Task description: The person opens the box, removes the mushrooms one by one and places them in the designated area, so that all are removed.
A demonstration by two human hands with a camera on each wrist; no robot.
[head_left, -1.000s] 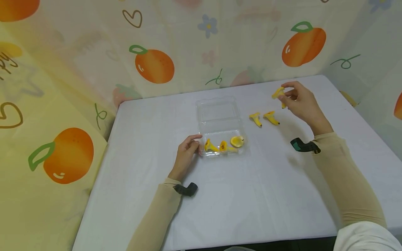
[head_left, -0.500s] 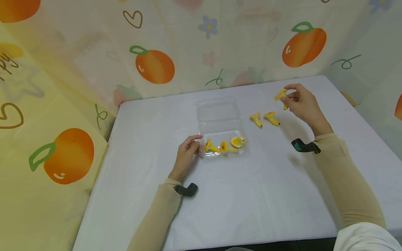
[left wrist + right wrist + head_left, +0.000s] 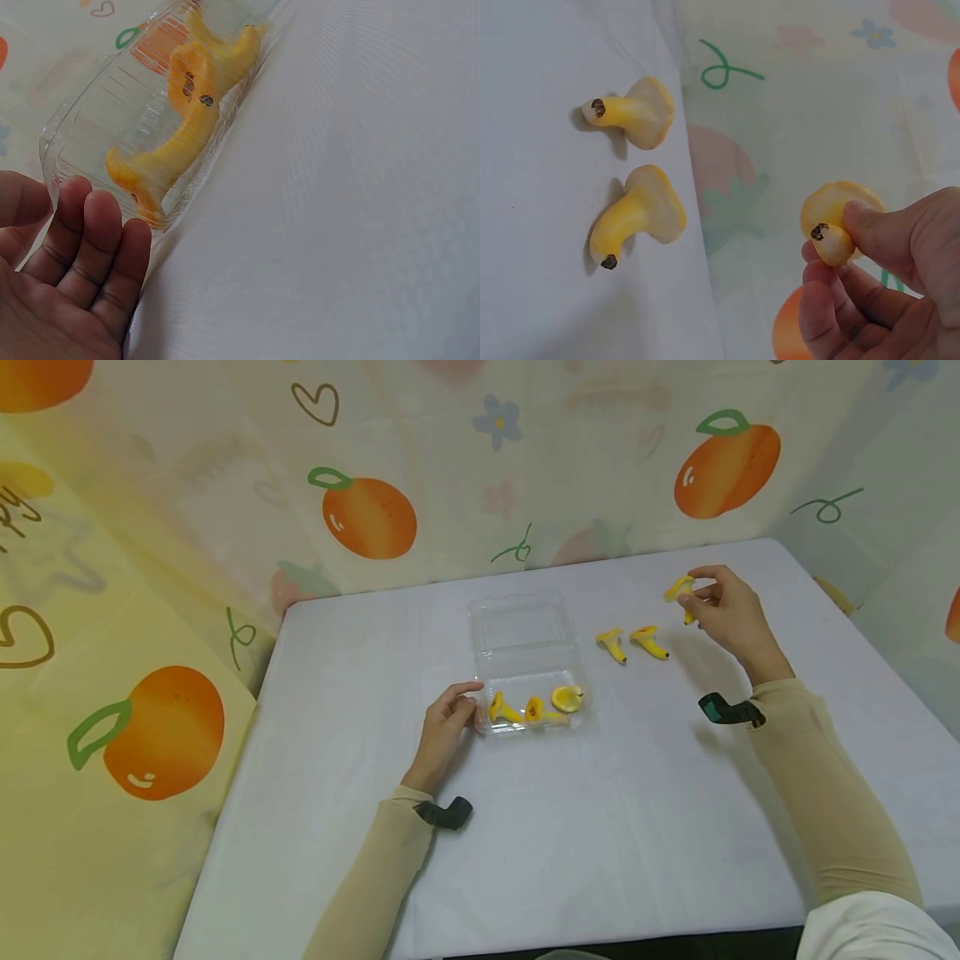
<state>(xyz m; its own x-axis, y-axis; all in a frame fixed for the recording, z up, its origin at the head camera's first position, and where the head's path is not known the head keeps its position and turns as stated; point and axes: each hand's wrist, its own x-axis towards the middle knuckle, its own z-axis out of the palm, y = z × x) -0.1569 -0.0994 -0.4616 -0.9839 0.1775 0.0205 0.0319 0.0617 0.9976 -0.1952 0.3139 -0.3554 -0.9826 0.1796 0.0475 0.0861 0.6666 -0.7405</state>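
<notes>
In the head view my right hand [image 3: 731, 614] holds a yellow mushroom [image 3: 679, 588] above the far right of the table. Its thumb and fingers pinch the stem, cap pointing away in the right wrist view. Two more mushrooms, one [image 3: 613, 645] left of the other [image 3: 649, 642], lie on the cloth below. A clear plastic clamshell box [image 3: 520, 625] lies with its lid folded back. Inside its base are a left mushroom [image 3: 504, 708], a middle mushroom [image 3: 534, 709] and a right mushroom [image 3: 567, 698]. My left hand [image 3: 67, 277] touches the base's left wall with its fingertips.
A white cloth [image 3: 570, 843] covers the table. Behind it hangs a fruit-print curtain [image 3: 450, 468], with more curtain at the left and right sides. Black bands [image 3: 444, 813] sit on both wrists over beige sleeves [image 3: 825, 793].
My right hand has drifted slightly right and towards me with the mushroom still pinched. The left hand, the box and the mushrooms on the cloth stay in place.
</notes>
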